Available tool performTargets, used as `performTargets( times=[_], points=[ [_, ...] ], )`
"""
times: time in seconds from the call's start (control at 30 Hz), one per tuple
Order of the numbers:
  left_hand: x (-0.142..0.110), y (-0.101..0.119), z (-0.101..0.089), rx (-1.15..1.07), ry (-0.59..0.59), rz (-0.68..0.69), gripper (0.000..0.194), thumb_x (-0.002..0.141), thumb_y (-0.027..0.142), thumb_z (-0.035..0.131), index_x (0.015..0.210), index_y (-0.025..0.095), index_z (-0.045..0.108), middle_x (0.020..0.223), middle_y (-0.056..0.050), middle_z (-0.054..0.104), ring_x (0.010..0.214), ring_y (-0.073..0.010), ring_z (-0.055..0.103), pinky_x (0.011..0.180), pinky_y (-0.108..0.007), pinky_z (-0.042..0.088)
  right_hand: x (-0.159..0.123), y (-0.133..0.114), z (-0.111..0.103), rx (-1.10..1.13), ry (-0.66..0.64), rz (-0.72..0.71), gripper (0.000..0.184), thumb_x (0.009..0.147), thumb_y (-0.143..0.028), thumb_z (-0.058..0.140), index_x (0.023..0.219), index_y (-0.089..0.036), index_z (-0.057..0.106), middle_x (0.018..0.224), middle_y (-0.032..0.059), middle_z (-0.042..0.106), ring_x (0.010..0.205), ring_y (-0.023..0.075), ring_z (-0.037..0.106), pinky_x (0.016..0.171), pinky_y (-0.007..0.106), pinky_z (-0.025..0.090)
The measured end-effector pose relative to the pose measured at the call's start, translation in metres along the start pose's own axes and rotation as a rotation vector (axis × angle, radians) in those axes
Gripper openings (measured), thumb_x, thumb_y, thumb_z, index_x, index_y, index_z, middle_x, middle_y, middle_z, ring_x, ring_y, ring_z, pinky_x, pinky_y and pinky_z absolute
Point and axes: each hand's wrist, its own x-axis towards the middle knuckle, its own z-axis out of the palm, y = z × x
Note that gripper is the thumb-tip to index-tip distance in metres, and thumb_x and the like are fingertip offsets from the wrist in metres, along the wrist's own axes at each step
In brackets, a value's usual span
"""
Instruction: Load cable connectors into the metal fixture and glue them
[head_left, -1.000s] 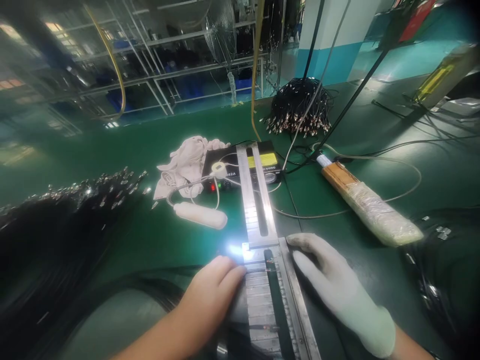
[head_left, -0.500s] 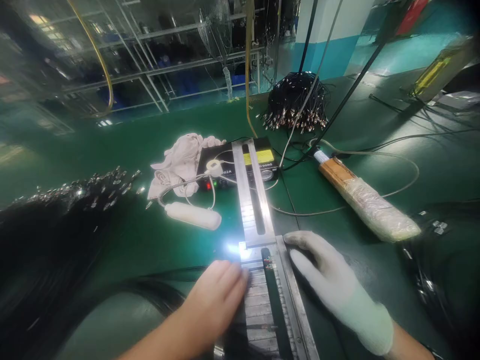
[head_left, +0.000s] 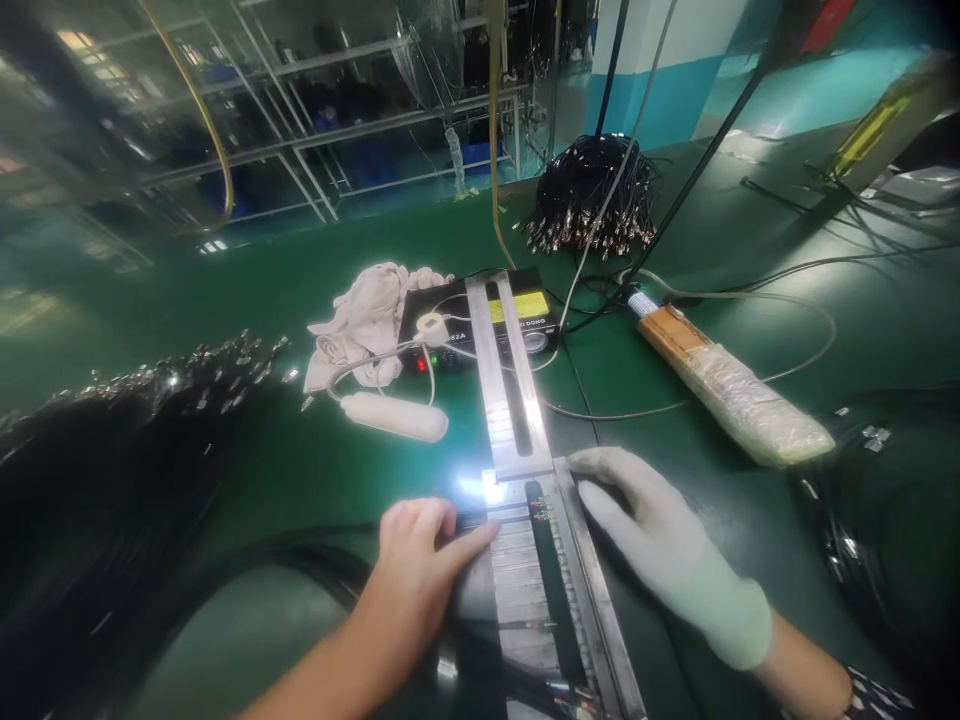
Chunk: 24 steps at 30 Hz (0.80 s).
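One bare left hand (head_left: 416, 550) and one white-gloved right hand (head_left: 671, 555) flank a metal jig (head_left: 521, 570) in the head view. The jig runs away from the person across a green table (head_left: 300, 480), with a slotted plate (head_left: 496, 400) at its far end.

The left hand lies at the jig's left side, thumb stretched out to the cross slats, fingers bent and parted from the thumb. A dark upper cable (head_left: 516, 514) passes by the thumb tip; with the glare there, I cannot tell whether the hand is closed on it. Just beyond the fingers is a bright light (head_left: 474, 488). The right hand is open, forefinger and thumb apart, their tips at the jig's right rail (head_left: 596, 590). Lower down, another cable (head_left: 517, 626) lies across the slats.

Behind the jig sits a black box (head_left: 459, 337), the slotted plate reaching over it. A white cloth (head_left: 367, 315) lies to its left, and a white cylindrical piece (head_left: 396, 416) nearer the person. Further right is a plastic-wrapped block (head_left: 742, 395). Black cables lie in a heap (head_left: 112, 460) at left and a round bundle (head_left: 592, 185) at the back.
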Motion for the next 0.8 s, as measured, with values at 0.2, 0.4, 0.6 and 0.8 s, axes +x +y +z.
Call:
performTargets(
  times=[0.2,0.4,0.6,0.8],
  points=[
    [-0.002,0.019,-0.026,-0.343,-0.331,-0.109,0.011,0.092,0.015,0.057,0.101,0.021,0.055,0.098,-0.003,0.056,0.091,-0.0206,0.049,0.084,-0.036,0.041,-0.030,0.001,-0.002,0.056,0.027,0.031,0.022,0.095,-0.037,0.052,0.104,-0.026,0.069,0.107,0.0049,0.073,0.101,0.0235,0.069,0.092,0.038,0.059],
    [0.000,0.028,-0.036,-0.543,-0.488,-0.259,0.018,0.087,0.004,0.051,0.085,0.022,0.053,0.092,0.000,0.056,0.086,-0.0171,0.052,0.073,-0.026,0.042,-0.038,0.000,-0.004,-0.030,0.018,0.034,0.022,0.094,-0.037,0.053,0.102,-0.028,0.070,0.105,0.0041,0.074,0.099,0.0251,0.070,0.091,0.044,0.060],
    [0.017,0.021,-0.023,-0.420,-0.233,-0.071,0.023,0.101,0.015,0.038,0.103,0.018,0.062,0.085,-0.003,0.055,0.073,-0.0153,0.054,0.064,-0.023,0.044,-0.035,0.002,-0.003,-0.045,0.013,0.013,0.019,0.095,-0.035,0.052,0.103,-0.029,0.069,0.106,0.0022,0.073,0.100,0.0235,0.069,0.091,0.042,0.059],
    [0.031,0.014,-0.022,-0.314,-0.335,0.013,0.031,0.100,0.013,0.036,0.111,0.019,0.065,0.083,-0.004,0.058,0.072,-0.0167,0.056,0.062,-0.025,0.045,-0.035,0.002,-0.005,-0.073,0.025,-0.022,0.019,0.095,-0.031,0.052,0.101,-0.029,0.069,0.104,0.0013,0.074,0.098,0.0216,0.070,0.088,0.039,0.059]
  ],
)
